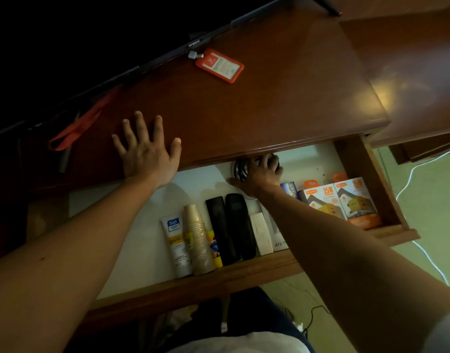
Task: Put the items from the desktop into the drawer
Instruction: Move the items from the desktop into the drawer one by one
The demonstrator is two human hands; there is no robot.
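The drawer stands pulled out under the brown desktop. Inside lie a sunscreen tube, a stack of paper cups, two black remotes, white boxes and orange charger boxes. My right hand reaches into the drawer's back, under the desk edge, and grips a coiled black cable. My left hand rests flat on the desktop, fingers spread. An orange badge holder lies on the desktop near the TV, and its orange lanyard lies at the left.
A black TV stands along the back of the desk. A lower wooden surface adjoins on the right. A glowing white cable runs over the green floor at the right. My legs are below the drawer front.
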